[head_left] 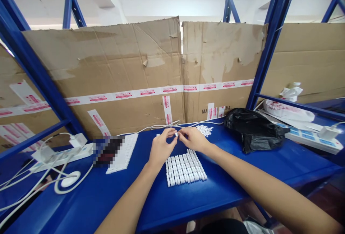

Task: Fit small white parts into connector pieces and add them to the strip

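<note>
Between the fingertips of both hands is a small white plastic piece [176,134], too small to make out in detail. My left hand [162,145] pinches it from the left, and my right hand [194,139] grips it from the right. Just below the hands, rows of similar white pieces [185,169] lie side by side in a block on the blue table. Behind my right hand sits a loose heap of tiny white parts [205,130]. A single white piece [158,135] partly shows beside my left fingers.
A black plastic bag [253,130] lies to the right, with a power strip [315,137] beyond it. On the left are a white panel [124,155], a blurred-out dark object [107,150], and another power strip [64,158] with tangled cables. Cardboard [129,65] walls off the table's back.
</note>
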Action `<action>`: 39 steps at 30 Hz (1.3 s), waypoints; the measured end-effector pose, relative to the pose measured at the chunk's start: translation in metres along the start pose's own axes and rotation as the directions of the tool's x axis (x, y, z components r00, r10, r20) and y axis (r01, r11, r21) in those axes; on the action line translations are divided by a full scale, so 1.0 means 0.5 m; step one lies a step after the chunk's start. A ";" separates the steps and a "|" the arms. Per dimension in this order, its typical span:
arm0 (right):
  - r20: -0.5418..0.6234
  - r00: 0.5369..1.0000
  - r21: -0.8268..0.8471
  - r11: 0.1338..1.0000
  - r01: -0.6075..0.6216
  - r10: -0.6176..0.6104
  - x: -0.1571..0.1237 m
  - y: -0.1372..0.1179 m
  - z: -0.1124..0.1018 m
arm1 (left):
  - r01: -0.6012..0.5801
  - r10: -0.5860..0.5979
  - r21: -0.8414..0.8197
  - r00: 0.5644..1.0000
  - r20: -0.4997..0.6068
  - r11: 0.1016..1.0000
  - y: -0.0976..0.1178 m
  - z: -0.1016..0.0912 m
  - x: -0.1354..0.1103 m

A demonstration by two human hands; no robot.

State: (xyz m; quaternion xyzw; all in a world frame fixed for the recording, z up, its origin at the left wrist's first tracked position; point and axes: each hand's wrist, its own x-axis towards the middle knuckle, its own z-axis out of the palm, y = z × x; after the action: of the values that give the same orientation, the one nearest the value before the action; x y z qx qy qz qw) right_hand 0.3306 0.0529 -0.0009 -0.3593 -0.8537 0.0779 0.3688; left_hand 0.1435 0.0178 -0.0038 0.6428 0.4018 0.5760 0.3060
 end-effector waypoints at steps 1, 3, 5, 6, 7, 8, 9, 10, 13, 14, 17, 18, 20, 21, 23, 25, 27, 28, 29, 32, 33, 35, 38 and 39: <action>-0.003 1.000 -0.009 1.000 0.002 -0.002 -0.001 -0.001 0.003 | -0.009 0.009 0.020 1.000 -0.003 1.000 0.000 -0.001 0.000; -0.008 1.000 -0.023 1.000 0.010 -0.010 -0.002 0.000 0.004 | -0.024 0.025 0.045 1.000 -0.013 0.999 0.001 -0.002 0.001; -0.018 1.000 -0.037 0.999 0.014 -0.015 -0.004 0.001 0.003 | -0.026 0.027 0.037 1.000 -0.017 0.999 0.004 -0.001 0.001; -0.024 1.000 -0.042 0.999 0.012 -0.013 -0.004 0.000 0.003 | -0.022 0.022 0.029 1.000 -0.017 0.999 0.005 -0.001 0.001; -0.030 1.000 -0.048 0.999 0.007 -0.009 -0.004 -0.001 0.003 | -0.017 0.017 0.025 1.000 -0.018 1.000 0.006 0.000 0.001; -0.035 0.999 -0.054 0.999 -0.001 -0.001 -0.004 -0.004 0.005 | -0.014 0.015 0.029 1.000 -0.019 0.999 0.007 0.000 0.001; -0.040 0.999 -0.060 0.998 -0.015 0.013 -0.003 -0.008 0.006 | -0.014 0.015 0.038 1.000 -0.020 0.999 0.007 0.001 0.002; -0.046 0.998 -0.066 0.997 -0.033 0.030 -0.002 -0.012 0.008 | -0.017 0.018 0.046 1.000 -0.021 0.999 0.007 0.001 0.002; -0.069 0.995 -0.093 0.992 -0.083 0.077 0.004 -0.017 0.011 | -0.032 0.034 0.070 0.999 -0.023 0.997 0.008 0.003 0.002; -0.076 0.993 -0.111 0.989 -0.099 0.091 0.006 -0.013 0.009 | -0.037 0.039 0.082 0.999 -0.026 0.996 0.009 0.003 0.002; -0.087 0.984 -0.205 0.964 -0.170 0.155 0.011 0.018 -0.010 | -0.067 0.074 0.116 0.996 -0.057 0.991 0.017 -0.001 0.003; -0.086 0.978 -0.247 0.947 -0.207 0.192 0.012 0.035 -0.021 | -0.079 0.088 0.124 0.994 -0.072 0.989 0.021 -0.004 0.004; -0.099 0.956 -0.343 0.892 -0.293 0.276 0.009 0.071 -0.046 | -0.088 0.102 0.142 0.990 -0.093 0.986 0.031 -0.014 0.009; -0.101 0.940 -0.406 0.849 -0.339 0.327 0.006 0.088 -0.058 | -0.078 0.093 0.150 0.991 -0.095 0.986 0.036 -0.020 0.013; -0.132 0.904 -0.492 0.765 -0.416 0.407 -0.001 0.116 -0.077 | -0.022 0.033 0.143 0.996 -0.077 0.989 0.044 -0.037 0.017; -0.147 0.883 -0.519 0.725 -0.452 0.445 -0.007 0.133 -0.088 | 0.073 -0.069 0.121 0.997 -0.039 0.990 0.050 -0.057 0.014; -0.136 0.886 -0.505 0.738 -0.448 0.444 -0.009 0.138 -0.089 | 0.156 -0.156 0.118 0.988 -0.005 0.981 0.053 -0.080 -0.004; -0.125 0.893 -0.492 0.754 -0.434 0.432 -0.008 0.137 -0.088 | 0.172 -0.174 0.129 0.985 0.002 0.977 0.054 -0.092 -0.018; -0.115 0.901 -0.478 0.772 -0.419 0.418 -0.007 0.134 -0.086 | 0.166 -0.169 0.144 0.985 0.013 0.976 0.055 -0.105 -0.036; -0.075 0.918 -0.433 0.817 -0.382 0.389 -0.003 0.118 -0.077 | 0.163 -0.190 0.228 0.977 0.098 0.960 0.060 -0.143 -0.099; -0.052 0.922 -0.417 0.830 -0.369 0.384 -0.002 0.112 -0.074 | 0.171 -0.208 0.257 0.971 0.123 0.951 0.063 -0.155 -0.120; -0.011 0.932 -0.386 0.858 -0.339 0.363 -0.001 0.100 -0.068 | 0.184 -0.261 0.343 0.946 0.191 0.921 0.066 -0.176 -0.155; 0.026 0.952 -0.349 0.895 -0.278 0.305 -0.002 0.086 -0.057 | 0.169 -0.312 0.464 0.916 0.252 0.870 0.062 -0.195 -0.185; 0.034 0.957 -0.339 0.904 -0.259 0.287 -0.002 0.082 -0.053 | 0.161 -0.320 0.496 0.913 0.255 0.853 0.058 -0.198 -0.190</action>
State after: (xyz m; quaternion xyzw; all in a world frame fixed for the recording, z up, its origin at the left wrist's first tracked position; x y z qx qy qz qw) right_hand 0.3719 0.0788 0.0010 -0.5286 -0.8103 -0.0006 0.2528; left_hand 0.0492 -0.0857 -0.0111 0.7275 0.5494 0.3044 0.2762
